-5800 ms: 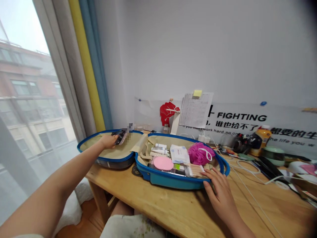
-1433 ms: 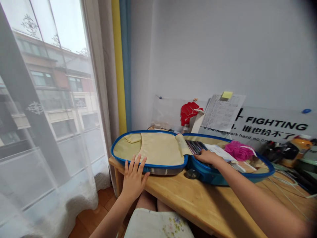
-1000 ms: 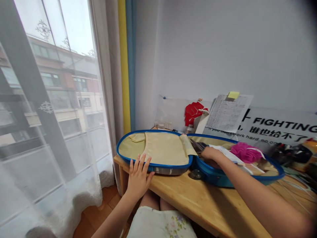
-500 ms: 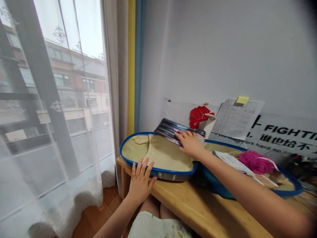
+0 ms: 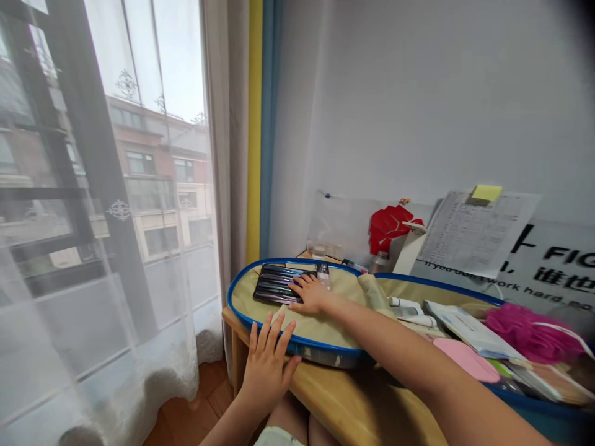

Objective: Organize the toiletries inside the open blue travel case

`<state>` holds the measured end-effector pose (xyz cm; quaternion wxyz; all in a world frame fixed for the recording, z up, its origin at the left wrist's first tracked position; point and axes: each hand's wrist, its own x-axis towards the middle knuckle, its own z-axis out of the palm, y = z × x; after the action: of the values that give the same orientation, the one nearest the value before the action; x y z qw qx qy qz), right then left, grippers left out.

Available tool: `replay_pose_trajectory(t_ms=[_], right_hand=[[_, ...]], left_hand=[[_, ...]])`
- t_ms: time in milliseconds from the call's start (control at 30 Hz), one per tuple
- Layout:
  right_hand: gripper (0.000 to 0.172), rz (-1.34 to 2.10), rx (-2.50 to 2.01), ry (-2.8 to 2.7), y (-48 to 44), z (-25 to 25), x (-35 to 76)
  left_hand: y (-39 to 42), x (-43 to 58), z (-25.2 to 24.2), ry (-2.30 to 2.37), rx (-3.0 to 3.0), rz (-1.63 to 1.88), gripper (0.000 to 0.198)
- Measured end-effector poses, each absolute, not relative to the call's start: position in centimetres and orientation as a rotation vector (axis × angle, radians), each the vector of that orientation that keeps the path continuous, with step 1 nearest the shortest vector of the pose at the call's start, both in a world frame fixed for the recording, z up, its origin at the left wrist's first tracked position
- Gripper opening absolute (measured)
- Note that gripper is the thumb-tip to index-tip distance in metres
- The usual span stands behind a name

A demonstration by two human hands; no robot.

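A flat pack of several dark, shiny, stick-like pieces (image 5: 276, 286) lies in the left half of an open oval bag (image 5: 246, 311) with a cream lining and blue rim. On the pack's right end, my right hand (image 5: 312, 295) rests with fingers spread and extended. My left hand (image 5: 268, 359) is at the bag's near edge, its fingers stretched over the blue rim and apart. The bag's right half (image 5: 418, 282) is also open and holds white tubes (image 5: 421, 319), a pink oval item (image 5: 466, 359), a booklet-like packet (image 5: 474, 328) and a magenta mesh puff (image 5: 532, 331). My right forearm hides part of it.
The bag stands on a wooden table (image 5: 325, 390) whose corner is at the left. Behind it are a small bottle (image 5: 381, 261), a red paper shape (image 5: 390, 228) and clipped sheets (image 5: 478, 232). Sheer curtains (image 5: 176, 347) hang at the left by the window.
My right hand has moved left and down with the pack, which now lies flat inside the bag's left half. My left hand stays at the rim. The view has shifted slightly.
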<state>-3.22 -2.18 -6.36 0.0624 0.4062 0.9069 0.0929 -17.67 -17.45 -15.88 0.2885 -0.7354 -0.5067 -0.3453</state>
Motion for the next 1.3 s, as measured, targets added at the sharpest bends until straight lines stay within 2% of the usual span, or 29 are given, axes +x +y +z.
replay_pose_trajectory(t_ms=[133,267,500,633,767,1000,1133,1300], right_hand=[[0.065,0.172,1.277,2.688,-1.5,-7.6,-3.3],[0.067,0.132,1.285,2.709,-1.7,-7.6,-3.5],[0.071,0.154,1.394,2.800,-3.1,-4.2,-0.7],[0.063,0.236,1.746,2.713,-3.7,-1.2,6.2],[0.050,0.203,2.255,2.274,-5.0,0.0,15.9],[0.040,-0.056,2.532,1.638,-8.4,-3.0,26.8],[0.040,-0.105,2.591,1.567,-8.1,-4.8,28.4],[0.032,-0.059,2.707,1.646,-6.8,-5.1,29.2]], left_hand=[[-17.5,-17.8,-15.7,-1.353,-1.967,-0.890,0.051],[-17.6,-17.7,-15.5,-1.369,-1.967,-0.886,0.050],[-17.1,-17.8,-16.2,-1.354,-1.968,-0.969,0.050],[-17.1,-17.7,-16.4,-1.375,-1.973,-0.988,0.050],[-17.2,-17.5,-16.3,-1.383,-1.965,-1.008,0.050],[-17.1,-17.5,-16.4,-1.363,-1.951,-0.999,0.048],[-17.2,-17.5,-16.4,-1.382,-1.962,-1.005,0.049],[-17.3,-17.4,-16.3,-1.374,-1.964,-0.994,0.052]])
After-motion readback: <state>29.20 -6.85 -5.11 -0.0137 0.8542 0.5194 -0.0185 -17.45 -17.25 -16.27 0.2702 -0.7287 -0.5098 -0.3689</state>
